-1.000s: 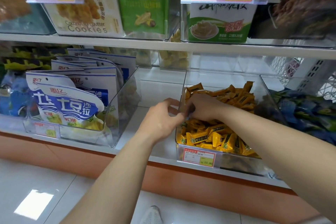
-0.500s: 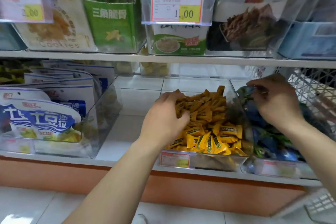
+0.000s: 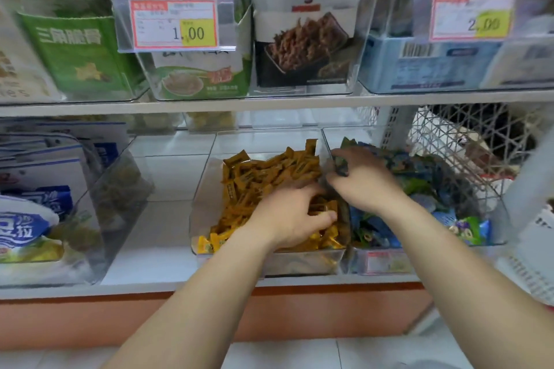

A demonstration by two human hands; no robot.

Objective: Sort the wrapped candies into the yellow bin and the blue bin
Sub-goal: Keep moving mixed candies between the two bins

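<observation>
The yellow bin [image 3: 200, 200] is a clear box holding several yellow wrapped candies [image 3: 263, 176] at the middle of the lower shelf. Right beside it stands the blue bin [image 3: 386, 262], filled with blue and green wrapped candies [image 3: 425, 182]. My left hand [image 3: 292, 214] lies in the front right of the yellow pile, with fingers and thumb curled round a few yellow candies. My right hand [image 3: 364, 181] hovers at the wall between the two bins. Its curled fingertips pinch a dark green wrapped candy [image 3: 340, 162].
A clear bin of blue and white snack bags [image 3: 39, 212] stands at the left, with bare white shelf [image 3: 168, 188] between it and the yellow bin. A white wire basket [image 3: 449, 140] sits at the far right. The upper shelf edge [image 3: 269, 104] overhangs close above the bins.
My right hand has come left from the back of the blue bin to the wall between the bins. My left hand has slid toward the yellow bin's front right.
</observation>
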